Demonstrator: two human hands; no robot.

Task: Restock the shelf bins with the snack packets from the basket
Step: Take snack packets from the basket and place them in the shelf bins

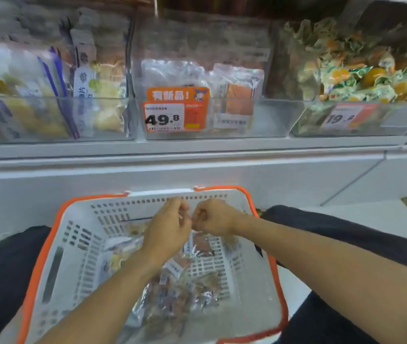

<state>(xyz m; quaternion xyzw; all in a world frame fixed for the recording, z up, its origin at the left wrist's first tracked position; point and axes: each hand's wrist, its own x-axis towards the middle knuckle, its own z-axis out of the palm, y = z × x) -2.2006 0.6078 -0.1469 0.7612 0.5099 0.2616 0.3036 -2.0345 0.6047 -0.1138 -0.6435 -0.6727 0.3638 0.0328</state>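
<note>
Basket (56,244): packets (172,294) loose inside. Both hands, left (170,227) and right (212,217), curled above; grasp cannot be told. Risk: slippery packets may spill before reaching bins (212,120).

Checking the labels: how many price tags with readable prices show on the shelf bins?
2: the 49.8 tag on the middle bin, the 19.8 tag on the right bin. Others may be blurred.

The one camera sits on the person's head, looking forward and steeply down. It is close over the basket (78,219) between the person's knees. The shelf bins (212,120) stand face-on across the upper half, blurred.
</note>
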